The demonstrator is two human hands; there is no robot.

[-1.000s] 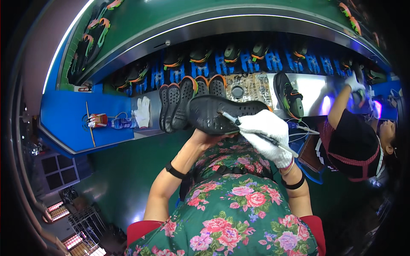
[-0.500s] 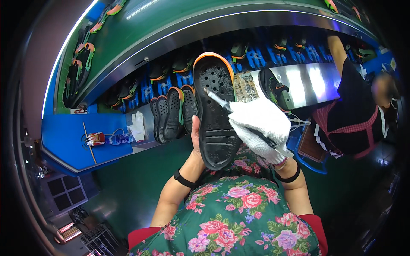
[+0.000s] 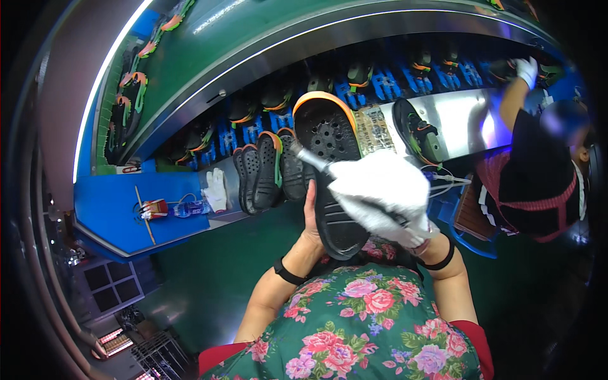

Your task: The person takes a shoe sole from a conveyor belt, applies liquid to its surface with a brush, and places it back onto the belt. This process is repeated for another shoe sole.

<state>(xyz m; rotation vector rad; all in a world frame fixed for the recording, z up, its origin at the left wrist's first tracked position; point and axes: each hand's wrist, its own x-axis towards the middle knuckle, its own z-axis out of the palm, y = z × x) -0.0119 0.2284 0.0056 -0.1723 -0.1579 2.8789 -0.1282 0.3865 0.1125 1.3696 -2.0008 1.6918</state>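
My bare left hand [image 3: 310, 218] grips a large black shoe sole [image 3: 337, 228] with an orange rim and round holes; its thumb lies along the left edge and its fingers are hidden underneath. In a white knit glove, my right hand [image 3: 386, 190] closes around a slim brush [image 3: 311, 158], partly smeared by motion. The brush tip is over the sole's left edge, and whether it touches cannot be made out. Just left of it, several black soles [image 3: 268, 168] lean in a row along the bench.
A black shoe [image 3: 415, 133] stands on the metal ledge [image 3: 468, 130], right of a taped patch [image 3: 375, 130]. Behind run blue racks [image 3: 385, 85] with shoes. A white glove [image 3: 216, 190] and plastic bottle [image 3: 190, 208] lie left. A co-worker's gloved hand [image 3: 527, 71] reaches into the racks.
The brush has moved from the holed part of the sole to its left edge. The whole scene has shifted slightly right. The co-worker's gloved hand has come into sight.
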